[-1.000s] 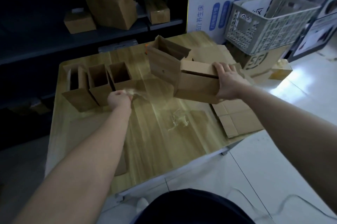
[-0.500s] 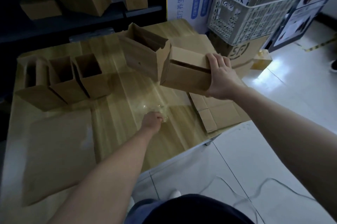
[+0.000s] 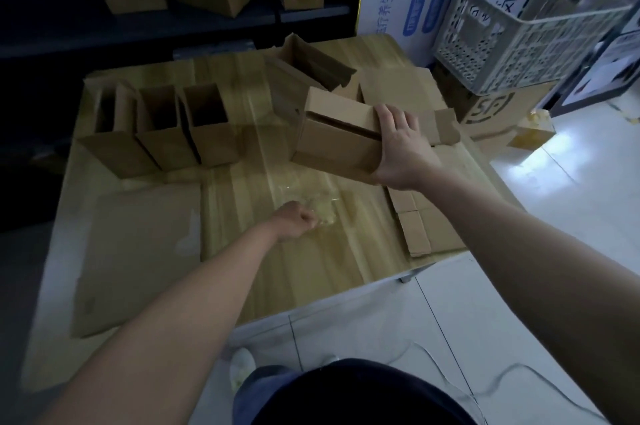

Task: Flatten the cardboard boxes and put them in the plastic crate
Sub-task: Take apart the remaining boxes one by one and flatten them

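Two grips in view. Right grip (image 3: 398, 144) is holding the right end of a cardboard box (image 3: 332, 144), fingers spread over the top and palm against the near face. The box is not flattened, and a dark slit runs along its top edge. It sits over the desk (image 3: 311, 272) at about 1 o'clock from desk centre. We cannot tell whether its underside touches the desk.

Left grip (image 3: 294, 220) is curled tight near desk centre, knuckles against a crumpled wad of clear tape (image 3: 323, 213) at its 3 o'clock. We cannot tell whether it pinches the wad or only touches it.

Three open boxes (image 3: 162, 140) stand side by side at 10 o'clock on the desk, mouths up, touching each other. One more open box (image 3: 304, 68) lies tilted at 12 o'clock, just behind the held one. Flattened cardboard (image 3: 426, 227) lies at 3 o'clock, overhanging the desk edge. A larger flat sheet (image 3: 138, 251) covers the 8 o'clock corner.

Plastic crate (image 3: 519, 33) is off the desk at 2 o'clock, tilted, resting on a printed carton (image 3: 495, 109), well apart from the held box. Shelf (image 3: 207, 19) at 11 o'clock carries more boxes.
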A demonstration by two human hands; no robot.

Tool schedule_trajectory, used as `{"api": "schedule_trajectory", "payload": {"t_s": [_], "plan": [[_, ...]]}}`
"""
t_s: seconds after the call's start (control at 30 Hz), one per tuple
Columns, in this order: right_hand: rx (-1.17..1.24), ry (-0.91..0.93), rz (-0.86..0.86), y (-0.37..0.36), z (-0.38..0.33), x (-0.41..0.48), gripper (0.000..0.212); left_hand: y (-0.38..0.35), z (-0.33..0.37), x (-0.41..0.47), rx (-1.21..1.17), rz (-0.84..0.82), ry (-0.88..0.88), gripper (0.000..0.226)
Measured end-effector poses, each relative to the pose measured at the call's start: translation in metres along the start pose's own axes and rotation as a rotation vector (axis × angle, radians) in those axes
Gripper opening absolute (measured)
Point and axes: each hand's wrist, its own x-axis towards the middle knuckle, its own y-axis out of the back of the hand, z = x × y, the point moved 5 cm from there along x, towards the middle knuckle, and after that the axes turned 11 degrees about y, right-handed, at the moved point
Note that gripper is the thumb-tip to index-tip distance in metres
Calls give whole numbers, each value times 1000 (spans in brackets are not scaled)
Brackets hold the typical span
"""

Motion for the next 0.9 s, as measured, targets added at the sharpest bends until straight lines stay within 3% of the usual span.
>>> {"api": "schedule_trajectory", "payload": {"t_s": [0.13,0.27,0.4,0.5,0.73,0.8,0.9], "plan": [[-31,29,-12,-1,-25,11,115,34,-24,-12,-242,128,77,20],[-53,94,-25,-4,-63,26,113,82,-45,-27,-825,310,156,21],[-56,192,-66,-16,-108,42,112,142,-93,-54,-1111,711,346,14],[-70,322,-140,-31,-142,51,114,171,-127,-79,-1252,715,378,21],[-145,585,-259,-76,-218,63,118,186,-156,-118,-969,344,228,55],[-124,585,-302,-90,-232,68,115,185,-163,-121,-852,357,219,60],[-99,540,-329,-105,-245,74,117,184,-174,-123,-677,531,218,74]]}}
